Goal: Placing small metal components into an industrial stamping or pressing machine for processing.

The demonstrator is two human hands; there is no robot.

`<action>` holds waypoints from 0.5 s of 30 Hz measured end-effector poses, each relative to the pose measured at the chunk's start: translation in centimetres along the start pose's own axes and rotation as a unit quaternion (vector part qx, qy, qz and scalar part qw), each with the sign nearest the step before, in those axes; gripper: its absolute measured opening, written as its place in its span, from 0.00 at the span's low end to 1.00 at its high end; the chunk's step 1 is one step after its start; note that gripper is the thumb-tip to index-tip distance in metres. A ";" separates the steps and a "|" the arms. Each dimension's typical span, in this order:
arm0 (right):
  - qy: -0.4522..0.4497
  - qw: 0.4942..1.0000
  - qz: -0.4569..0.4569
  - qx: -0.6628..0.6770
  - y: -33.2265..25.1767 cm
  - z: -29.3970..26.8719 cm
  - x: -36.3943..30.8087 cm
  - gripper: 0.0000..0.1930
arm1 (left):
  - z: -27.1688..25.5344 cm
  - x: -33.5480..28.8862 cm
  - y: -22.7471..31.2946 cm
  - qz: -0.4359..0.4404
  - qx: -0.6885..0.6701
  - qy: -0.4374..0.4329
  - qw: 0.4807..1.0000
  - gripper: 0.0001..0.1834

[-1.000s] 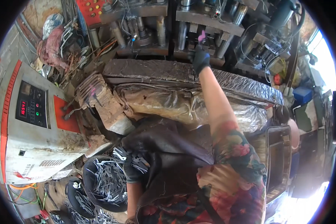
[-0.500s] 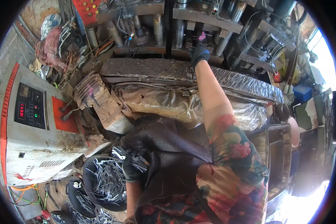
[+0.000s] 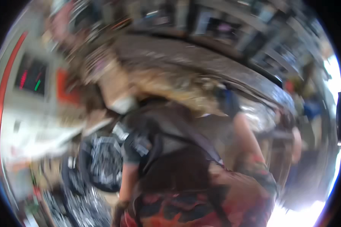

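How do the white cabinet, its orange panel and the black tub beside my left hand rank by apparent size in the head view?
Largest to smallest, despite blur:
1. White cabinet
2. Black tub
3. Orange panel

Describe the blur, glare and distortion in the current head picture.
Head view: heavy blur smears both the left hand and right hand; head view: white glare washes out the lower-right rim; head view: fisheye distortion curves the red strip near the left edge, and the corners go black.
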State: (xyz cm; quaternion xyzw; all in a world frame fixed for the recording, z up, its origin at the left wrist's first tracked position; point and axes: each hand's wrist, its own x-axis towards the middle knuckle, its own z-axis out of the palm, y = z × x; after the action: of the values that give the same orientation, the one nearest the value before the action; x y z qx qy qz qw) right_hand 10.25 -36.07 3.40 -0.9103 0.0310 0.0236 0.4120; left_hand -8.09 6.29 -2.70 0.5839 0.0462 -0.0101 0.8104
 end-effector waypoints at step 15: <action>0.013 0.955 0.076 0.287 0.0 -1.7 -0.2 0.19 | 0.1 -0.6 -1.3 -0.098 -0.156 0.049 0.982 0.17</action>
State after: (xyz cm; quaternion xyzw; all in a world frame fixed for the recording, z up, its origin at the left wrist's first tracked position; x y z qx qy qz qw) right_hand 10.11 -37.33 4.52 -0.7490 0.1108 0.0327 0.6524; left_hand -8.79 5.73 -3.81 0.4426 0.1436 -0.0541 0.8835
